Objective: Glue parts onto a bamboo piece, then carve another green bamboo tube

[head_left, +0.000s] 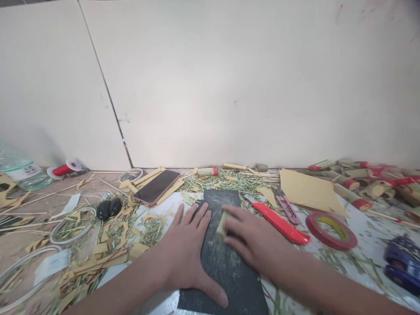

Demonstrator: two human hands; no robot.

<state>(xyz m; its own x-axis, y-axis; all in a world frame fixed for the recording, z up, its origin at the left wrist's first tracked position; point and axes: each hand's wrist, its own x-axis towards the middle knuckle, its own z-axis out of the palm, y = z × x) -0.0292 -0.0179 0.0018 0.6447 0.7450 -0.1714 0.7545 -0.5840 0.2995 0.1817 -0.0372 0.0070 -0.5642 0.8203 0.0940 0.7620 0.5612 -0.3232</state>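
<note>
A dark sheet of sandpaper (226, 267), dusted with pale green powder, lies lengthwise in front of me. My left hand (188, 251) is spread flat, fingers apart, across its left edge. On the sheet's right half, my right hand (251, 236) is closed around a short, pale green piece of bamboo (222, 225), which appears to touch the sandpaper. Some of the right fingers are blurred, and part of the bamboo is hidden by them. Just right of this hand is a red utility knife (278, 222). Behind it sits a smaller purple cutter (288, 209).
A phone (157, 187) rests on card strips behind my left hand. Tape (331, 230), yellow card (311, 192) and several red-ended bamboo tubes (351, 183) are on the right. A bottle (24, 168) and red wire spool (65, 169) stand far left. A white wall (229, 87) closes the back.
</note>
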